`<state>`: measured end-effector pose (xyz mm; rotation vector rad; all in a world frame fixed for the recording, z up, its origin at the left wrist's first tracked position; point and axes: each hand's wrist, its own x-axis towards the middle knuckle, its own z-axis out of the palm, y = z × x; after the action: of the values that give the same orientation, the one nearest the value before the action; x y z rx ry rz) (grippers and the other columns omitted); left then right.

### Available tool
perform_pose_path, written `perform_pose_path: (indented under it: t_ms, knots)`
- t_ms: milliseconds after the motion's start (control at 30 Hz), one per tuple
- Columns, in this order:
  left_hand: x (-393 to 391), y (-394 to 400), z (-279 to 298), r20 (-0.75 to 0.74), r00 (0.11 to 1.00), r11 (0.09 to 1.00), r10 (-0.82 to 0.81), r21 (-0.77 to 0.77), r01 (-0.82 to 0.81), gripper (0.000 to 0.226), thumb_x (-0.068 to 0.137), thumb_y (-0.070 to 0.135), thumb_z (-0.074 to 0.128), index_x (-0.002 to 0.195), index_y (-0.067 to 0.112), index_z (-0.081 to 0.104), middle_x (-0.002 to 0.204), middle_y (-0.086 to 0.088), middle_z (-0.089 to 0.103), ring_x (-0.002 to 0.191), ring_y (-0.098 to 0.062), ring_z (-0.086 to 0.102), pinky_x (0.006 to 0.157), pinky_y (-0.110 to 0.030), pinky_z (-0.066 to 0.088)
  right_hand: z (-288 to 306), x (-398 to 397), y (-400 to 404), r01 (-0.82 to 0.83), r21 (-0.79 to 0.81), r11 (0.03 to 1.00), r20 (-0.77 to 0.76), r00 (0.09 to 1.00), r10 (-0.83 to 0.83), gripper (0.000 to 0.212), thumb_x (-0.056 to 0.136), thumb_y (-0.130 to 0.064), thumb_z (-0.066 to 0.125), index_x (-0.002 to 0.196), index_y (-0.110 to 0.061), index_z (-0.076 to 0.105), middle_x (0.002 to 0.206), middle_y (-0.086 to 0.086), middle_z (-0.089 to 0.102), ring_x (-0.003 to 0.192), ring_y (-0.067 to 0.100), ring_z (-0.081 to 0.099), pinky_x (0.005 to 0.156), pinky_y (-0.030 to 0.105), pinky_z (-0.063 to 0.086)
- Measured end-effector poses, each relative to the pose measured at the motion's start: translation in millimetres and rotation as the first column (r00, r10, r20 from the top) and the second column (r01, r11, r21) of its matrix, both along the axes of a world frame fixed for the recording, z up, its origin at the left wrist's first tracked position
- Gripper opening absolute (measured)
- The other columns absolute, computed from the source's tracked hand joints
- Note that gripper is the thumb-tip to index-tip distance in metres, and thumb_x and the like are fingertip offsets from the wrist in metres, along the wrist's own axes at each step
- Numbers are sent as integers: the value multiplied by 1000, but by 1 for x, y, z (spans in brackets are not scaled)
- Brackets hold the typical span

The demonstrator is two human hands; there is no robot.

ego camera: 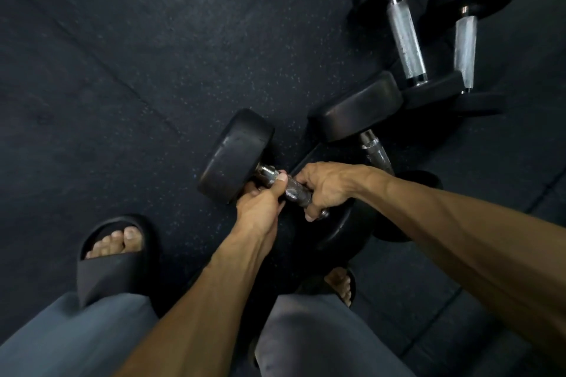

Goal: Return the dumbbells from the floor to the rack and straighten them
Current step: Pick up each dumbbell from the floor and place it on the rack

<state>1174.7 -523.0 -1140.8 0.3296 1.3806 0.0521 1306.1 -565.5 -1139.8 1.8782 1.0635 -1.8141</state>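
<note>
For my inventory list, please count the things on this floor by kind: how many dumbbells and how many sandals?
Black rubber-headed dumbbells with metal handles: 4 (one held, one beside it, two farther)
Black slide sandals: 2
Total: 6

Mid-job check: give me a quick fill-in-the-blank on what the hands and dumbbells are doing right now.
1. Both hands grip one dumbbell by its ____.
2. The left hand sits nearer the dumbbell's ____ head than the right hand does.
3. Counting the gripped one, ____ dumbbells are in view.
4. The person's feet wear black ____.

Missing words: handle; far; four; slides
</note>
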Motion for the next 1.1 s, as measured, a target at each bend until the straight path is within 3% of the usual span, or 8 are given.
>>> perform_pose_path:
  t_ms: [167, 267, 500, 600, 767, 867, 1000, 1100]
  knots:
    - [-1, -1, 6, -25, 1000, 1000, 0, 1, 0, 46, 89, -2, 61, 133, -1, 47, 124, -18, 63, 90, -19, 66, 95, -38, 50, 5, -5, -6, 13, 20, 1000, 8, 1000, -13, 31, 71, -25, 84, 75, -29, 54, 75, -10, 62, 74, 12, 59, 66, 26, 42]
    - [-5, -1, 14, -45, 998, 998, -40, 36, 42, 42, 88, -1, 64, 128, -2, 50, 116, -17, 65, 91, -23, 67, 94, -40, 53, 17, -10, -10, 66, 25, 998, -17, 998, -65, 32, 73, -25, 84, 74, -29, 52, 75, -11, 59, 72, 11, 57, 64, 25, 42]
    - [-14, 15, 94, -13, 974, 970, -225, 88, 225, 18, 89, 1, 63, 107, 2, 60, 92, -10, 68, 77, -19, 69, 67, -28, 55, 105, -22, -12, 179, 47, 983, -26, 984, -178, 40, 74, -28, 83, 69, -28, 43, 69, -12, 46, 61, 5, 45, 54, 22, 33]
    - [-14, 24, 147, -15, 945, 936, -326, 137, 325, 28, 88, 6, 65, 115, -2, 60, 99, -15, 69, 79, -21, 69, 65, -26, 55, 167, -25, -9, 239, 71, 968, -21, 971, -238, 29, 74, -27, 83, 70, -24, 54, 64, -10, 53, 59, 8, 50, 56, 24, 38]
    - [-4, 45, 264, 29, 886, 869, -463, 214, 447, 32, 84, 9, 71, 113, 0, 61, 113, -19, 68, 104, -32, 67, 96, -46, 52, 287, -27, -8, 387, 116, 915, 7, 921, -390, 29, 73, -28, 83, 74, -24, 54, 72, -9, 58, 66, 10, 55, 69, 29, 48]
    - [6, 58, 343, 68, 839, 817, -540, 283, 503, 24, 85, 7, 70, 108, 5, 62, 108, -15, 70, 96, -26, 70, 79, -35, 57, 372, -28, -6, 451, 173, 875, 31, 886, -463, 28, 72, -29, 83, 79, -20, 58, 73, -8, 59, 66, 12, 56, 70, 31, 48]
    - [23, 66, 454, 90, 728, 696, -679, 392, 601, 16, 88, 3, 66, 103, 3, 62, 88, -7, 69, 57, -5, 68, 47, -16, 50, 485, -29, -10, 530, 260, 807, 72, 823, -564, 28, 73, -33, 83, 77, -21, 59, 70, -7, 58, 67, 13, 55, 65, 30, 45]
    - [38, 65, 530, 100, 627, 589, -773, 481, 650, 19, 88, 5, 67, 106, 3, 61, 95, -10, 69, 67, -13, 69, 46, -16, 49, 559, -29, -22, 628, 296, 719, 64, 738, -672, 29, 70, -33, 84, 71, -22, 56, 68, -5, 60, 65, 14, 56, 69, 36, 49]
